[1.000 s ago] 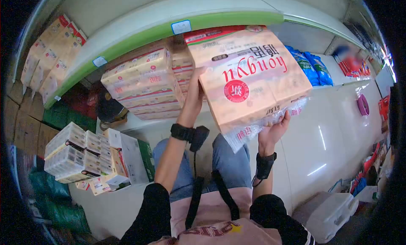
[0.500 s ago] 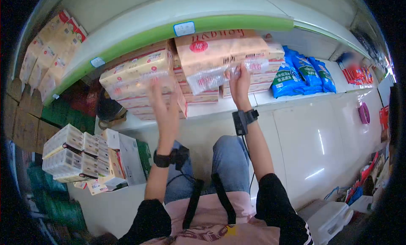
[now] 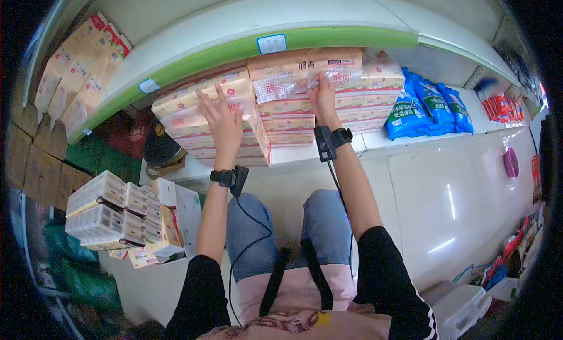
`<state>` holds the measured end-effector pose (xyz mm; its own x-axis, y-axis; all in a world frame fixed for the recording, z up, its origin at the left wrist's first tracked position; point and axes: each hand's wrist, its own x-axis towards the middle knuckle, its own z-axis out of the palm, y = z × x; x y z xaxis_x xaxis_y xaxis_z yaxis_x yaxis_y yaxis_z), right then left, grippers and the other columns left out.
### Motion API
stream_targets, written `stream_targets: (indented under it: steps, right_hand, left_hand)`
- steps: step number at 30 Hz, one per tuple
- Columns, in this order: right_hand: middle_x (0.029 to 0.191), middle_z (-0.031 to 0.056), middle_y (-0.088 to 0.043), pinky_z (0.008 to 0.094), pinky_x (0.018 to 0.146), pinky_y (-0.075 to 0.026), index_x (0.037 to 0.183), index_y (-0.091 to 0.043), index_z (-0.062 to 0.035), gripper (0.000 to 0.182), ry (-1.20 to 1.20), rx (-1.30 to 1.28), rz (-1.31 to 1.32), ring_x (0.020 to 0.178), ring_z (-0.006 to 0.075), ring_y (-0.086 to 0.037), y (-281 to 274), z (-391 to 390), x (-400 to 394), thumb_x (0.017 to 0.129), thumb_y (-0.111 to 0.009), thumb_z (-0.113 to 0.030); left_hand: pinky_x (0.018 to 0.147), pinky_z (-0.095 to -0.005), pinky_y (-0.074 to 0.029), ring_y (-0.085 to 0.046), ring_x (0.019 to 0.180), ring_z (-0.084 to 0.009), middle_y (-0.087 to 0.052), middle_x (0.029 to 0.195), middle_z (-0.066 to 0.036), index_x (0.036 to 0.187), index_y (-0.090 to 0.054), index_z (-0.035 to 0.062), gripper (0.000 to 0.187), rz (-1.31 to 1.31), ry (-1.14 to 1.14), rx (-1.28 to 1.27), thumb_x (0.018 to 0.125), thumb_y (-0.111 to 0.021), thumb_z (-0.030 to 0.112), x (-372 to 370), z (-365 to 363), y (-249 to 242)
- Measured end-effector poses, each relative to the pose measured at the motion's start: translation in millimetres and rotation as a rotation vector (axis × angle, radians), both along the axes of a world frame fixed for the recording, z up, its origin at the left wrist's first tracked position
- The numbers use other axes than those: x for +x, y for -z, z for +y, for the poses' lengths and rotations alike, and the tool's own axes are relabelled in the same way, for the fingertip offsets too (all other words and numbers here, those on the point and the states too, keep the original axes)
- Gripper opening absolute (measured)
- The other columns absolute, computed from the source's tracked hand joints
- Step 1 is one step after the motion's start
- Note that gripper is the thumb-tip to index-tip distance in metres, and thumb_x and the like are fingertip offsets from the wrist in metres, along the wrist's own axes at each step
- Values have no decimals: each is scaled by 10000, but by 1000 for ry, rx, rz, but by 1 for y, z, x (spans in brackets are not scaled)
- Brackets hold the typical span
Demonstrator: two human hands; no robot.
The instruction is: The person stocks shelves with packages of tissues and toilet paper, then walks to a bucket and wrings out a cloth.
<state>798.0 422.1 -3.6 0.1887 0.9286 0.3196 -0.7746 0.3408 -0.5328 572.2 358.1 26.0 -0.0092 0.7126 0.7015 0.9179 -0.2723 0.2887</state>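
Observation:
My right hand [image 3: 323, 102] is closed on the crinkled clear wrapping at the near end of a large tissue pack [image 3: 278, 68]. This pack lies on top of the stacked tissue packs [image 3: 285, 124] in the middle, its far side under the green shelf edge. My left hand [image 3: 223, 127] is open, fingers spread against the upper front of the left tissue pack [image 3: 176, 108], which tops another stack. Both wrists carry dark straps with small devices and cables.
Blue bags [image 3: 429, 105] stand right of the stacks on the low shelf. Overhead runs a green shelf edge [image 3: 211, 59] with price tags. White cartons [image 3: 97, 214] sit on the left, near a dark round pot [image 3: 164, 149]. A purple basket [image 3: 511, 163] rests on the floor.
The large tissue pack has slid back under the shelf edge and settled lower, with my right hand on its wrapping. My left hand has come up against the left tissue pack.

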Motion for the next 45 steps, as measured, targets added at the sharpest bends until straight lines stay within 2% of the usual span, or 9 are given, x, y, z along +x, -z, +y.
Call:
stream_targets:
  steps: [4,6,10,16,18,24,30,37,45]
  right_hand:
    - [838,76,-495,381,748,-448,861,-451,-28,217,22,-87,-37,800,177,-503,17,6,10,877,-404,-239]
    - [889,73,-505,349,769,-438,945,-454,-22,277,-28,-262,-302,847,180,-503,23,-2,21,875,-406,-285]
    - [927,60,-520,309,759,-430,1004,-458,-40,299,-245,-211,-173,877,169,-511,10,-62,18,876,-395,-302]
    - [914,74,-553,278,728,-443,1010,-470,-31,293,-307,-353,-417,812,148,-541,22,-141,-1,873,-387,-276]
    - [858,79,-567,273,698,-452,983,-486,-25,253,-470,-328,-455,766,148,-553,17,-151,-4,869,-396,-233]
    - [770,70,-551,262,663,-445,913,-492,-22,197,-406,-200,-627,700,142,-537,-34,-151,-25,863,-399,-189]
    - [778,59,-543,254,688,-425,908,-497,-15,208,-472,-193,-820,725,139,-521,-67,-126,-74,851,-425,-202]
    - [809,54,-550,255,715,-428,927,-505,-18,213,-921,-293,-900,756,137,-531,-159,-121,-197,848,-450,-209]
    - [994,73,-529,261,710,-451,1094,-468,1,316,-1003,11,-1066,791,151,-544,-367,-85,-381,829,-447,-172]
  left_hand:
    - [985,-486,-131,-44,1192,-501,38,1329,-274,1323,-146,149,700,9,-3,-28,758,-556,201,-1,3,-4]
    - [986,-479,-138,-57,1204,-477,37,1324,-284,1320,-159,142,676,31,9,-55,771,-543,237,-6,4,-5]
    - [980,-478,-154,-84,1211,-455,75,1334,-254,1315,-170,124,653,153,81,-41,785,-520,273,-27,-1,-7]
    - [924,-383,-302,-322,1162,-326,-370,1225,-216,1201,-388,40,482,-64,468,-640,807,-505,292,-41,-51,-32]
    - [857,-316,-371,-459,1046,-209,-541,1037,-147,1126,-460,18,384,-458,718,-669,823,-499,251,-30,-74,-45]
    - [865,-257,-355,-454,1011,-132,-515,1081,-73,1129,-442,16,311,-590,888,-637,862,-443,175,-20,-105,-90]
    - [927,-387,-298,-427,1055,-305,-461,1113,-177,1154,-408,22,444,-154,582,-485,826,-459,315,-33,-160,-165]
    - [906,-362,-333,-444,1036,-300,-470,1103,-168,1133,-425,27,401,-826,761,-834,840,-443,301,-57,-211,-234]
    - [853,-371,-358,-470,970,-328,-510,1022,-198,1087,-443,-1,371,-724,-15,-710,820,-481,253,-186,-294,-378]
